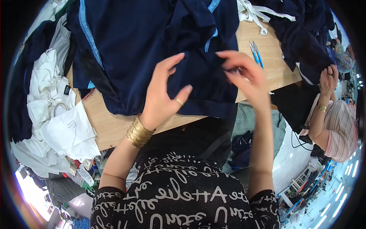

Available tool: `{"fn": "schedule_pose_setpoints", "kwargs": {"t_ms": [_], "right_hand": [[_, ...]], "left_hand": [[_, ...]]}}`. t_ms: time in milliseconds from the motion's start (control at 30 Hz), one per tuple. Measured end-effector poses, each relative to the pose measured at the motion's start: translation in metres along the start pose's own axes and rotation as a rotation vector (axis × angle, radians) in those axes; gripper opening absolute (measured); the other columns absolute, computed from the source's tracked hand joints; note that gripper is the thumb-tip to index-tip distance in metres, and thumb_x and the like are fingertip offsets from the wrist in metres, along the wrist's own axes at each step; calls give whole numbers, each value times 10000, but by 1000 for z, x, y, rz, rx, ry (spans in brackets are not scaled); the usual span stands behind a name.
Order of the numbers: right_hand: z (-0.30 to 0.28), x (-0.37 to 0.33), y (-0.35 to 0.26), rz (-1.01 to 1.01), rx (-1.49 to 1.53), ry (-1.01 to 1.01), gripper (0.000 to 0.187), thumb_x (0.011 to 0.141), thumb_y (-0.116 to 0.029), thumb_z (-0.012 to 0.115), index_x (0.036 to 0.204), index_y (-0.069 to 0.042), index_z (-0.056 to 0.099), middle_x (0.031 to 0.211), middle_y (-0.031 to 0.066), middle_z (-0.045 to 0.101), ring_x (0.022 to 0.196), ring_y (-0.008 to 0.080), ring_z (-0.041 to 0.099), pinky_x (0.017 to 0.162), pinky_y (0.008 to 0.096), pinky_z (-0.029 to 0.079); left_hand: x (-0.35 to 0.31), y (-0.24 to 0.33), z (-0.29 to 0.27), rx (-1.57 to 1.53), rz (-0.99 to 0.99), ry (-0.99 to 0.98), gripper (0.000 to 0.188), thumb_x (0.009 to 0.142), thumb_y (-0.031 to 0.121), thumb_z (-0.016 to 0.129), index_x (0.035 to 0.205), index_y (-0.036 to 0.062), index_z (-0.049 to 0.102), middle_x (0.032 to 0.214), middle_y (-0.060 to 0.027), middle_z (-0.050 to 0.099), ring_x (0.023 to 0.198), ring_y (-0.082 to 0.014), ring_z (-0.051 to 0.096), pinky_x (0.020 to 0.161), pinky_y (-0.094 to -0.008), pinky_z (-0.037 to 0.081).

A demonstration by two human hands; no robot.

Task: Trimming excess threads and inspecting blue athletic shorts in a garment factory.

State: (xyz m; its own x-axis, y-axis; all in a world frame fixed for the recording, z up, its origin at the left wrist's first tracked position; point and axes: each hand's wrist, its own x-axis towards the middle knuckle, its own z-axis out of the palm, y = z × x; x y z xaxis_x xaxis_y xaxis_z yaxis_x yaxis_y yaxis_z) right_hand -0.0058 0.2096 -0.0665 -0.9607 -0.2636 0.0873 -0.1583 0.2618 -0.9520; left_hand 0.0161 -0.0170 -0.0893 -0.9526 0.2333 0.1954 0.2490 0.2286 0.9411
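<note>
A large navy garment [133, 49] with light-blue stripe trim [87, 32] lies spread over a wooden table [101, 129]. Above its near part is my left hand [162, 89], thumb and fingers apart and nothing held; a ring and a stack of gold bangles show on it. My right hand [248, 76] is raised over the garment's right edge, slightly blurred, its curved fingers spread from the thumb with nothing visible between them. Both hands look lifted off the cloth. Just beyond the right hand, thread snips [256, 54] with blue handles rest on the wood.
A heap of white cloth [49, 103] covers the left side. White strips [253, 13] and more navy fabric [301, 30] lie at the far right. A co-worker's hand [328, 78] touches that fabric. Greenish cloth [244, 118] hangs below the table's near edge.
</note>
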Motion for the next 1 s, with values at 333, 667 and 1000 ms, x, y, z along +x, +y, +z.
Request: {"fn": "schedule_pose_setpoints", "kwargs": {"t_ms": [333,667,1000], "right_hand": [[-28,-70,-15,244,-924,-57,489,598,-54,625,1068,-188,602,1058,52,503,908,228,472,788,331,362],[14,-70,6,-234,-860,-63,217,563,-6,606,750,-116,594,988,-22,581,1076,163,500,955,401,294],[15,-106,4,-230,-895,-110,202,531,-50,615,716,-132,623,817,-62,606,951,159,527,982,413,280]], "left_hand": [[-59,-24,31,529,261,-242,243,615,29,658,818,154,612,917,49,551,868,-149,521,803,-365,302],[-20,-18,13,416,65,-628,525,736,206,638,1218,84,469,1337,-86,422,1269,-206,339,991,-415,210],[-29,-24,18,704,74,-572,788,668,223,709,1341,94,319,1448,-103,217,1346,-221,190,1004,-465,171]]}}
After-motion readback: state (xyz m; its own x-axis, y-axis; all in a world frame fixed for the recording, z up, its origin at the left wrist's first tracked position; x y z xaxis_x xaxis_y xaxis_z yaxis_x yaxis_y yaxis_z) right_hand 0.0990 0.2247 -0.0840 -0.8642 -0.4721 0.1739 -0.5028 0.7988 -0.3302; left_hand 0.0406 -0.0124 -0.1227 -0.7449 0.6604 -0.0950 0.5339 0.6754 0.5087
